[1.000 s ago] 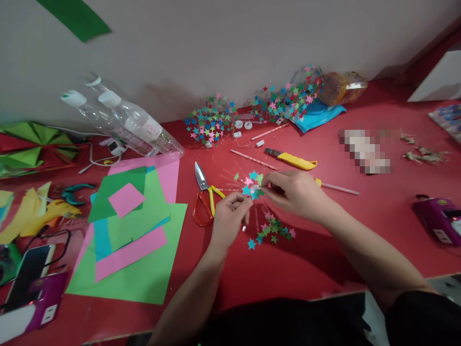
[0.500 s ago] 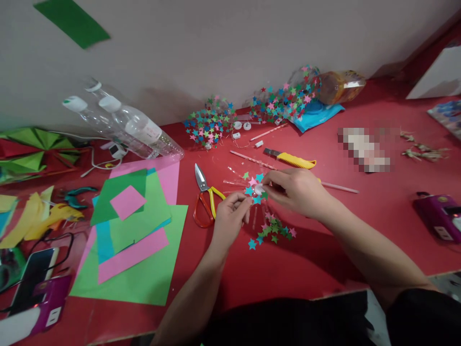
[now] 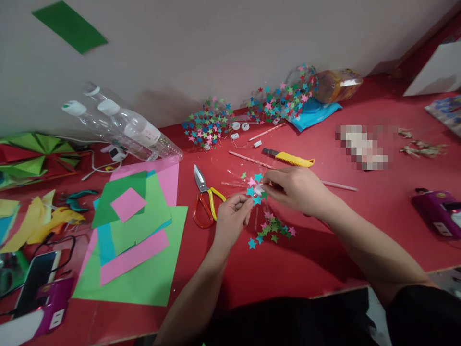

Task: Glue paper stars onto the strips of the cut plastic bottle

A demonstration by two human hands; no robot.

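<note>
Clear plastic strips with paper stars (image 3: 250,191) on them lie between my hands, around a small white piece (image 3: 259,189). My left hand (image 3: 233,214) has thumb and forefinger pinched at the lower edge of this starred plastic piece. From the right, my right hand (image 3: 297,190) pinches at the white piece, its fingertips partly hidden. Just below lies a pile of loose green, pink and blue stars (image 3: 275,228). Scissors (image 3: 207,194) with red and yellow handles rest left of my left hand. A yellow cutter (image 3: 293,159) lies above my right hand.
Stacked coloured paper (image 3: 144,269) covers the left part of the red table (image 3: 259,278). Plastic bottles (image 3: 139,129) lean at the back left. Star-covered clear shapes (image 3: 207,122), a blue packet (image 3: 313,117) and a jar (image 3: 338,85) stand along the wall. Purple power strips lie at both sides.
The view has shifted slightly. Both hands keep nearly the same pose at the starred plastic piece.
</note>
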